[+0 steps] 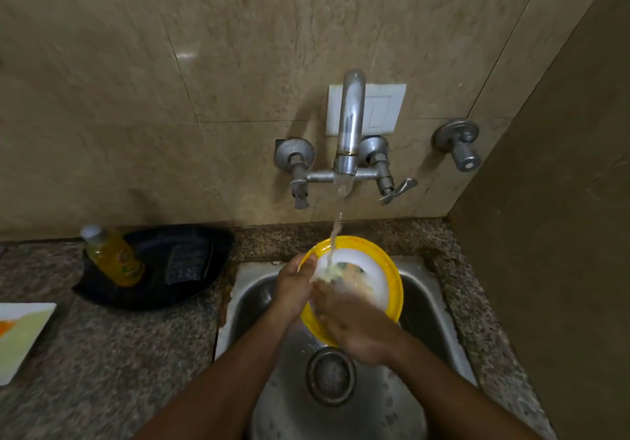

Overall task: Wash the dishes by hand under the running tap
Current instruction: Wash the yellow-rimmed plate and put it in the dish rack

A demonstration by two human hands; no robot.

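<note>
Early going, I judge — left hand (294, 291) fingers grip the yellow-rimmed plate (388, 279) edge, right hand (354, 323) fingers, blurred, rub food beneath the tap (347, 126) stream — another dirty plate (20, 334) waits leftward on the surface.

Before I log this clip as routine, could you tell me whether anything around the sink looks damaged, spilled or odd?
One thing: the seam between the granite counter and the sink along its left rim shows orange-brown, rust-like staining. Otherwise the plate under the tap simply carries food residue.
</note>
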